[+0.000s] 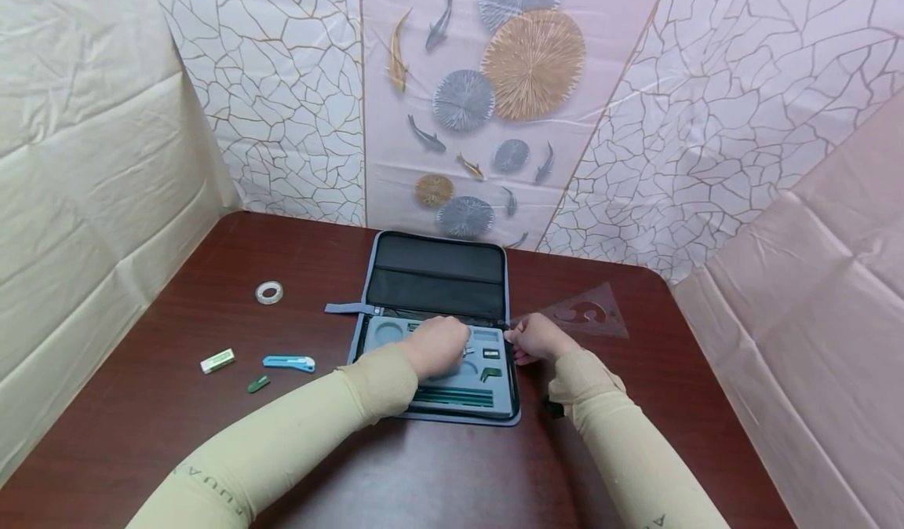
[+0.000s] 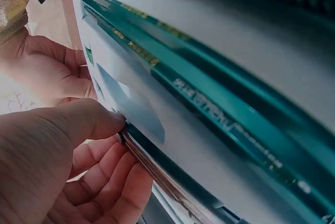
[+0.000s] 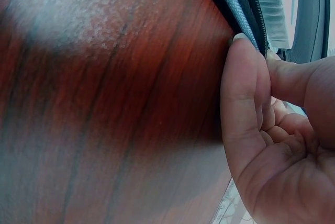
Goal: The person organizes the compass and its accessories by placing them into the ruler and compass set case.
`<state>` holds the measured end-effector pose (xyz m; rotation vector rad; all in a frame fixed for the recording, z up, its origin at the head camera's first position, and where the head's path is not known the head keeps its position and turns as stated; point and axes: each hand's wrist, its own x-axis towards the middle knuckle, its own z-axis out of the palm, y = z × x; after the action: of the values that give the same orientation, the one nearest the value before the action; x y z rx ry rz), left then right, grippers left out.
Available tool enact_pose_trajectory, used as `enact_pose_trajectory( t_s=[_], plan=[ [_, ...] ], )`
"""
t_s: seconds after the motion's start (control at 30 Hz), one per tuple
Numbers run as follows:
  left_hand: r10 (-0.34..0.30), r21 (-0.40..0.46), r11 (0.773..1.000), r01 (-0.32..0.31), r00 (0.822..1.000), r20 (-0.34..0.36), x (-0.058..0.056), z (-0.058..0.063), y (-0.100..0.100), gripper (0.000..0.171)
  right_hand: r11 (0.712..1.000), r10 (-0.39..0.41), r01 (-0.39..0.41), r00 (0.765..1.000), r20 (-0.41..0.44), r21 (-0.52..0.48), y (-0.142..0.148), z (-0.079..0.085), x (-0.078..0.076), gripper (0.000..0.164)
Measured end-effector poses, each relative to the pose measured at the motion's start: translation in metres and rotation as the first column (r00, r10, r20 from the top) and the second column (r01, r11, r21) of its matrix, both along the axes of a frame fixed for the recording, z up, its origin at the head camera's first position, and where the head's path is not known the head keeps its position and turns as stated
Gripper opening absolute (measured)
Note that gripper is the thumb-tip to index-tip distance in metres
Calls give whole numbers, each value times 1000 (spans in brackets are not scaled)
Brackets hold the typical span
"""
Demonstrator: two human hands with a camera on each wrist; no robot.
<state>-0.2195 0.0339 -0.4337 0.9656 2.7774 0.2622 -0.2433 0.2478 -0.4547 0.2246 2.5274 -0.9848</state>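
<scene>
A zippered drawing case [image 1: 438, 272] lies unfolded on the table, its grey-blue tray [image 1: 501, 405] in the near half. My left hand [image 1: 438, 346] is over the tray's middle. In the left wrist view its thumb and fingers pinch a slim metallic compass [image 2: 157, 174], largely hidden in the head view. Green pencils [image 1: 455, 396] lie in the tray's front slot. A small sharpener [image 1: 490, 353] and a green angular piece [image 1: 490, 373] sit at its right. My right hand [image 1: 540, 338] grips the case's right edge [image 3: 243, 30] between thumb and fingers.
Left of the case lie a tape roll [image 1: 269, 293], a blue utility knife [image 1: 289, 363], an eraser [image 1: 217, 360] and a small green piece [image 1: 258, 384]. A clear set square [image 1: 596, 313] lies beyond my right hand. Draped walls enclose the table's back and sides.
</scene>
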Motion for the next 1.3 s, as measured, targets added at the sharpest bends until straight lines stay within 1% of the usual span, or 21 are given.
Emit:
enact_pose_trajectory(
  t_s=[0.13, 0.3, 0.43, 0.7, 1.0, 1.13, 1.2, 1.23, 1.3],
  plan=[
    [7, 18, 1000, -7, 999, 35, -1, -2, -2, 13, 1000, 14, -14, 1000, 0, 12, 0, -1, -1, 38],
    [5, 17, 1000, -6, 999, 47, -1, -2, -2, 11, 1000, 21, -21, 1000, -4, 13, 0, -3, -1, 40],
    [8, 11, 1000, -9, 998, 61, -1, 1, -1, 10, 1000, 20, -20, 1000, -11, 17, -1, -2, 1, 41],
    [16, 13, 1000, -18, 995, 95, 1, 4, -3, 15, 1000, 20, -20, 1000, -12, 4, -4, -1, 2, 35],
    [12, 53, 998, -17, 996, 93, 2, 7, -8, 17, 1000, -2, 2, 1000, -1, 12, -2, -5, -4, 35],
    [11, 58, 998, -16, 996, 90, 0, 5, -10, 9, 1000, 0, 0, 1000, 5, 15, -2, -3, -3, 37],
    [20, 61, 998, -27, 995, 101, -3, 3, -12, 4, 1000, 5, -5, 1000, 2, 18, -1, -2, -1, 38],
    [29, 62, 997, -36, 993, 115, -5, 2, -13, 4, 1000, 5, -5, 1000, 0, 19, -1, -1, -1, 39],
    [53, 62, 996, -63, 987, 149, -9, 1, -15, 11, 1000, 12, -12, 1000, -8, 23, 0, 0, 1, 39]
  ],
)
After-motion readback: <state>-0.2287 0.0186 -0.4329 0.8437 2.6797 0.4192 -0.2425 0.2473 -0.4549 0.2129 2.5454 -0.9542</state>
